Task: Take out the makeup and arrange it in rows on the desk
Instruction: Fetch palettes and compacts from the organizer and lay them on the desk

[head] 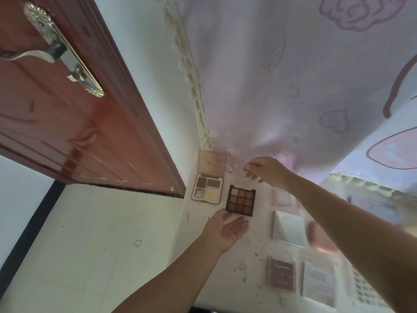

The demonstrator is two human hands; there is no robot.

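Head view: a white desk [214, 263], its surface chipped and flecked, runs up to a pale curtain [270, 86] printed with hearts and cartoon shapes, which hangs down onto its far edge. To the left stands a reddish-brown door [79, 132] with an ornate silver handle plate [65, 53]; the door's lower corner comes close to the desk's far left edge.

Makeup lies in loose rows on the desk. At the far left an open cream four-pan palette [207, 188] rests with its lid tipped back against the curtain. Just beside it, nearer the camera, sits a dark nine-pan eyeshadow palette [241, 201] in browns and tans, slightly turned. Further right and nearer lie a white closed compact [287, 228], a blurred pink rounded case [316, 233], a mauve closed palette [282, 275] with pale lettering and a clear-lidded pastel palette [319, 282]. A faint pink square case [283, 197] shows under the right forearm, which crosses over that side of the desk.

The left hand [228, 231] lies palm up at the near edge of the nine-pan palette, fingers straight and together, thumb touching its near left corner. The right hand [268, 171] hovers above and beyond the same palette, fingers loosely bent and a little spread, holding nothing.
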